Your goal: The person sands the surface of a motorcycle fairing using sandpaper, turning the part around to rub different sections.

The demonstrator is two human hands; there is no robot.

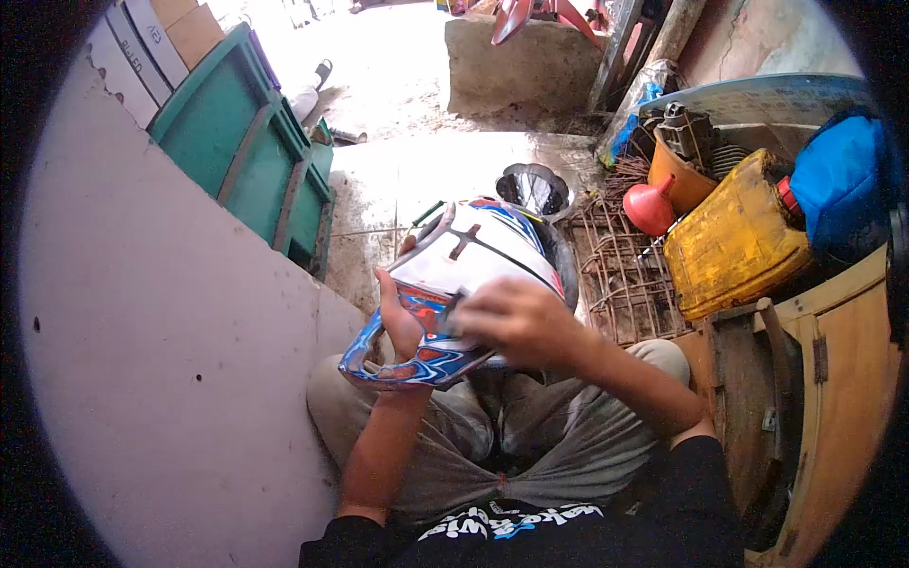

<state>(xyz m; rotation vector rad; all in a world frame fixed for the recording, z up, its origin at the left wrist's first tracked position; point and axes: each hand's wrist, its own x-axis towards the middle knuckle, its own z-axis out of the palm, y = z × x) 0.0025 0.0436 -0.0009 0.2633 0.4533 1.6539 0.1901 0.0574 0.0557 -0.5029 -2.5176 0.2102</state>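
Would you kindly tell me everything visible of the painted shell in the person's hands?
The painted shell looks like hard plastic: broad and white above, with a brownish cross-shaped mark and a dark line, and swirling blue, red and white patterning at its near end, which has an opening. It sits tilted above the legs. The left hand grips its left side; the blurred right hand holds a dark item against or just over it.

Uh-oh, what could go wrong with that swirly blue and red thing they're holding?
Maybe two things. The right hand is blurred and has a small dark thing at the swirly panel; if that thing is rough, it might scratch the colours. And the left hand is holding the panel, so it could slip if that grip loosens.
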